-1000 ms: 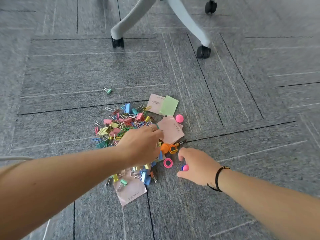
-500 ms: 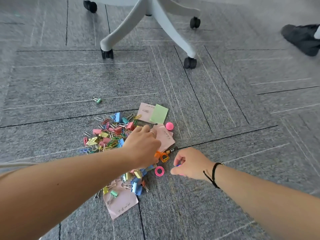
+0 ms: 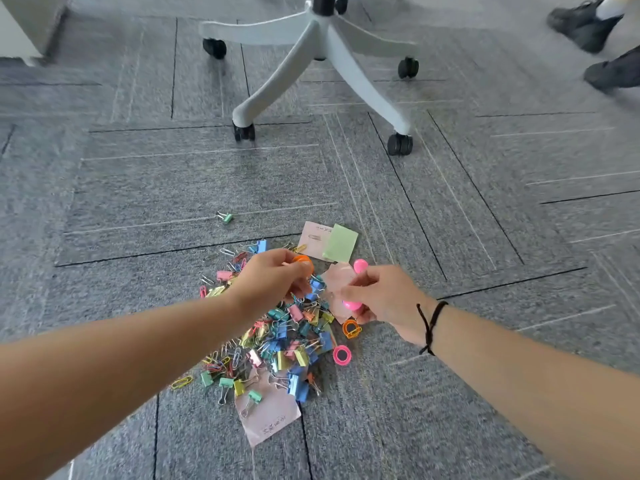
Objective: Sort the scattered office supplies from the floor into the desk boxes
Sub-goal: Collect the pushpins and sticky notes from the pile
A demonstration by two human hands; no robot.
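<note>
A heap of coloured binder clips and paper clips (image 3: pixel 291 337) lies on the grey carpet with pink sticky notes (image 3: pixel 268 419) and a green note (image 3: pixel 341 243). My left hand (image 3: pixel 273 278) hovers above the heap and pinches an orange round magnet (image 3: pixel 303 262). My right hand (image 3: pixel 384 296) grips a pink magnet (image 3: pixel 351 304) just right of the heap. Another pink magnet (image 3: pixel 360 265) sits beyond its fingers. An orange ring piece (image 3: pixel 351 329) and a pink ring magnet (image 3: pixel 342 355) lie on the carpet. No desk boxes are in view.
A white office chair base (image 3: pixel 322 60) on black castors stands beyond the heap. One green binder clip (image 3: pixel 225 217) lies alone to the far left. Someone's dark shoes (image 3: pixel 595 39) are at the top right. A pale cabinet corner (image 3: pixel 24 26) is at the top left.
Both hands have lifted off the carpet, the left now pinching the orange magnet, the right gripping a pink one. The view has tilted up, showing more of the chair and the shoes.
</note>
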